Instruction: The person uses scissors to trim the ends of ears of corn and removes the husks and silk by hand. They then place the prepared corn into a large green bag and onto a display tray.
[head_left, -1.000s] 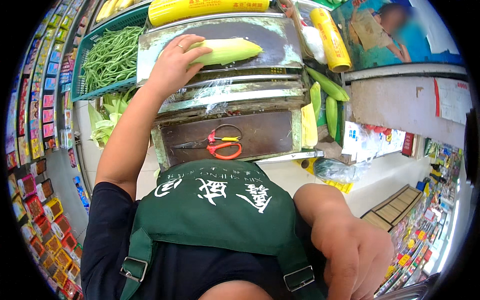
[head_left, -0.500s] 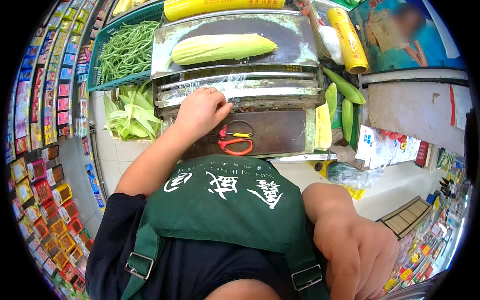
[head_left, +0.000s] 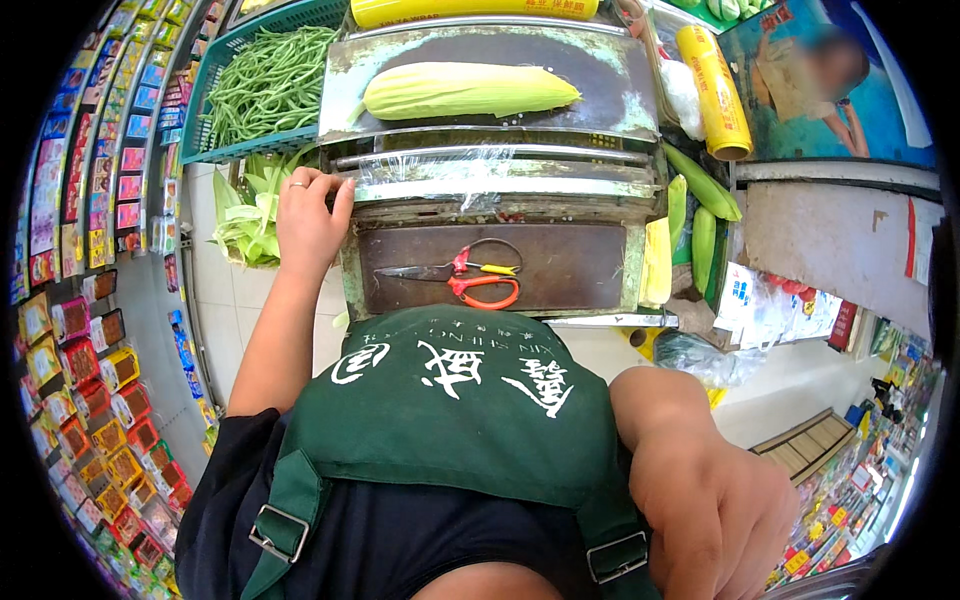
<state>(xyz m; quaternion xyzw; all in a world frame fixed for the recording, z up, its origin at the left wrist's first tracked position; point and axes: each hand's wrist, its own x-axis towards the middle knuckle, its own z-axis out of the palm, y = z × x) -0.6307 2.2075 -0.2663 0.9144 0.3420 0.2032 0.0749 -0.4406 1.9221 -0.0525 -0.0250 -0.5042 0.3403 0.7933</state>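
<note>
My left hand (head_left: 312,225) is at the left end of the metal wrapping stand (head_left: 520,188), thumb apart from the bent fingers, which wear a ring; nothing shows between them. Clear cling film (head_left: 440,168) lies wrinkled across the stand's bars, just right of that hand. Behind it, a pale green ear of corn (head_left: 470,90) in its husk rests on the dark upper plate. Red-handled scissors (head_left: 480,272) lie on the lower brown plate, blades pointing left. Large and close at the lower right, my right hand (head_left: 715,500) hangs with its fingertips out of view; whether it holds anything is hidden.
A green basket of green beans (head_left: 270,85) stands at the back left, with loose husks (head_left: 250,215) below. Yellow film rolls lie behind the plate and at the right (head_left: 715,95). Several green ears (head_left: 703,245) sit beside the stand. Packaged goods (head_left: 110,400) line the left.
My left hand has moved left from the middle of the bars to the stand's left end, uncovering the film and scissor blades. The view has shifted slightly; my right hand stays put.
</note>
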